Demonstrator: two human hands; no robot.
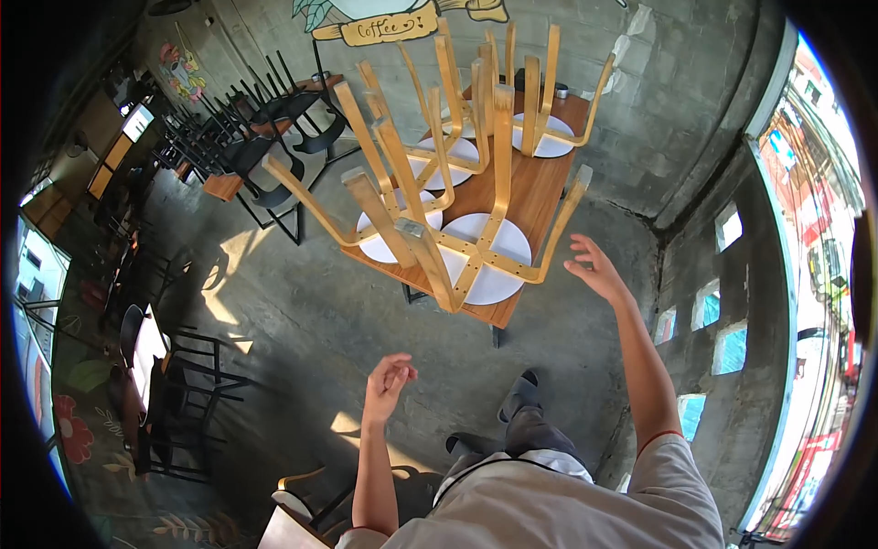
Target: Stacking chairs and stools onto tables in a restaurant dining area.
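Before me, several wooden stools with round white seats lie upside down on a wooden table (542, 195), legs pointing up. The nearest stool (504, 283) rests at the table's front corner. My right hand (595, 267) is held just right of that stool's leg (569, 216), apart from it, fingers spread and empty. Lower down, my left hand (389, 386) hangs over the floor in front of the table, fingers loosely curled, with nothing visible in it. Beside the nearest stool, another overturned stool (374, 237) sits at the left edge.
Black chairs (274, 123) are stacked upside down on tables at the back left. More black chairs (199, 370) stand by a table at left. A concrete block wall (706, 267) with square openings runs along the right. Behind me at the bottom is a table corner (288, 532).
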